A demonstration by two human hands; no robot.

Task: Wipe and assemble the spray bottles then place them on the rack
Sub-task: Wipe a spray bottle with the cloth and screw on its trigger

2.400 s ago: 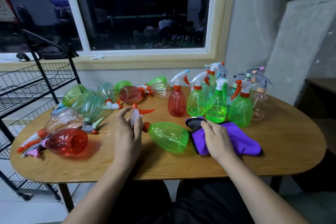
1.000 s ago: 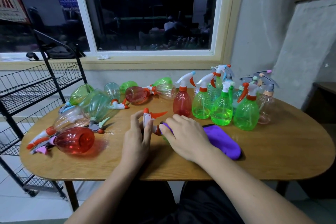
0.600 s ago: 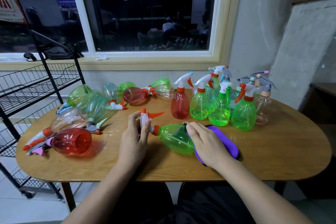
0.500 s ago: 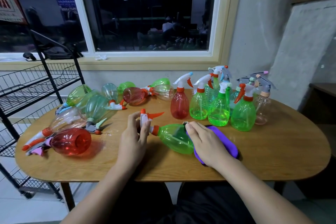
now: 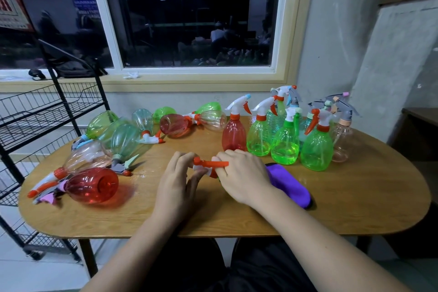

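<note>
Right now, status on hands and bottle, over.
Left hand pinches spray bottle at trigger head. Right hand curled over its neck, purple cloth underneath. Nothing obstructing.

Plain indoor workroom, possibly a shop's back area: oval wooden table [image 5: 355, 199], black wire rack [image 5: 47, 111], bare plastered wall [image 5: 331, 31], large night-dark window [image 5: 189, 23].

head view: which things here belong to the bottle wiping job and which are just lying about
Job:
spray head held between left hand and right hand
purple cloth
upright spray bottles
bottles lying down
wire rack

Lying about:
dark bag on the sill
white scrap on the sill
framed sign
</note>
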